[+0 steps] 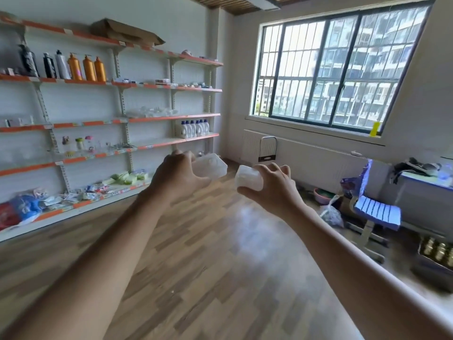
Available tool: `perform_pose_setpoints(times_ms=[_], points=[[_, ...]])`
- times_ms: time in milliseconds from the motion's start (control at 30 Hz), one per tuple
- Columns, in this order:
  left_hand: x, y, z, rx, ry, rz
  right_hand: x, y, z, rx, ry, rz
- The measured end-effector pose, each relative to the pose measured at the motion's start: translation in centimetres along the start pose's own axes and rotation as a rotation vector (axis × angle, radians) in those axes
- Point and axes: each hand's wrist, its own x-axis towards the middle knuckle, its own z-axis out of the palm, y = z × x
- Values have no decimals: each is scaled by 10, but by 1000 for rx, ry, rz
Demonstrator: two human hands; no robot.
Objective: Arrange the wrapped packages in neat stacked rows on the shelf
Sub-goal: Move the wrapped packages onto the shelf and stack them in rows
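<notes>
Both arms reach out in front of me over the wooden floor. My left hand grips a white wrapped package, its fingers curled over the near end. My right hand holds a second, smaller white wrapped package from the right side, thumb underneath. The two packages are held at about the same height, a small gap apart. The wall shelving with orange-edged boards stands to my left. More wrapped packets, green ones and blue and red ones, lie loosely on its bottom board.
Bottles stand on an upper shelf and white detergent bottles on a middle one. A cardboard box lies on top. At the right are a blue chair, a desk, a crate of jars and a barred window.
</notes>
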Motion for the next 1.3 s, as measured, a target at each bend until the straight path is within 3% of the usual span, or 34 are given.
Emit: perform_pose_setpoints(times_ms=[500,933,1300], points=[[281,-62,146,90,-10,-51,283,85,159,14,-43,-24],[588,-111,272,133,9,-113,603,186,295,78,-54,-74],[853,-222,394,106,-16,-91,870,236,460,45,-93,-98]])
